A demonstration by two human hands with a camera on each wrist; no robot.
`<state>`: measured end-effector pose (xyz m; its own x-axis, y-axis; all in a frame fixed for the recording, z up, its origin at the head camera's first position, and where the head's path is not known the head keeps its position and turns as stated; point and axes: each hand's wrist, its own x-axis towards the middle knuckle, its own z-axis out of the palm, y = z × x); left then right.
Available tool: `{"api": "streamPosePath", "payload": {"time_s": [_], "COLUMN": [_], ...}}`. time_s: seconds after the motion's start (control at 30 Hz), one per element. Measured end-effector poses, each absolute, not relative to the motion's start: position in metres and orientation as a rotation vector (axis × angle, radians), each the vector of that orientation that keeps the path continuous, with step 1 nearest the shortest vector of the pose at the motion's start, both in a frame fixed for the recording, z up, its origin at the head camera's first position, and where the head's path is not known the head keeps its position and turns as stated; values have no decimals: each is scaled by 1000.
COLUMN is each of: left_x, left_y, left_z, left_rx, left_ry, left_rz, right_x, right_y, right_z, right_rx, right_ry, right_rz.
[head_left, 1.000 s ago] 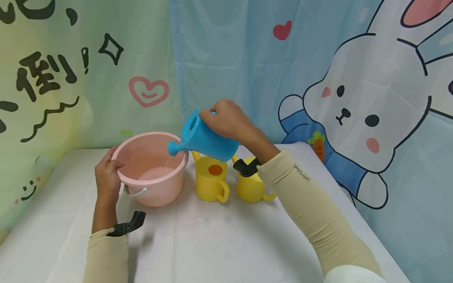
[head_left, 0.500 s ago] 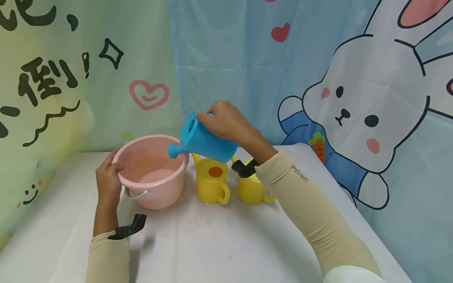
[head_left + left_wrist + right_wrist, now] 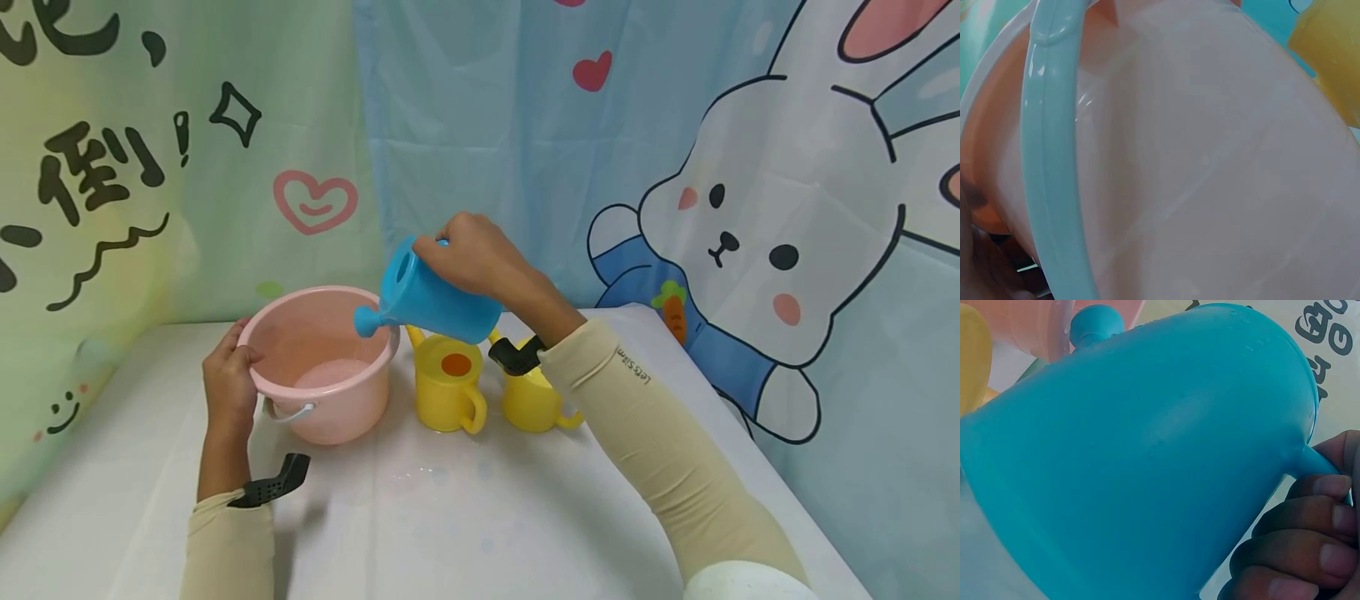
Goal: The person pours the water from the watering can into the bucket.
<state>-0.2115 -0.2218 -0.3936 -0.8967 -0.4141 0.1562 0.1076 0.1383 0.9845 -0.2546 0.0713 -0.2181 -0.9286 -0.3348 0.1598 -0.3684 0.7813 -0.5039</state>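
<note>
A pink bucket stands tilted slightly on the table, its pale handle hanging down the near side. My left hand grips the bucket's left rim, thumb over the edge. In my right hand is a blue watering can, held by its handle with the fingers curled round it. The can is tipped to the left, and its round spout head hangs over the bucket's right rim. In the right wrist view, water drops cling to the can's wall. No stream of water is distinguishable.
Two yellow watering cans stand right of the bucket: one below the blue can, another partly hidden by the right wrist. Small water spots lie on the white table. A printed curtain hangs behind.
Both hands, the bucket and the blue watering can hold nearly the same places. The whole head view has shifted slightly, with the scene sitting a little lower in the frame.
</note>
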Motion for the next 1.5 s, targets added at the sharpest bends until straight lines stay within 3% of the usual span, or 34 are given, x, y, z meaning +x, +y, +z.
{"api": "streamPosePath", "payload": {"time_s": [1.5], "left_x": [-211], "left_y": [-222], "left_z": [-395], "left_rx": [296], "left_ry": [-2040], "left_rz": [-1807], "right_x": [-247], "right_y": [62], "right_z": [-202], "right_rx": [639], "right_ry": [-2881], "right_rz": [712]}}
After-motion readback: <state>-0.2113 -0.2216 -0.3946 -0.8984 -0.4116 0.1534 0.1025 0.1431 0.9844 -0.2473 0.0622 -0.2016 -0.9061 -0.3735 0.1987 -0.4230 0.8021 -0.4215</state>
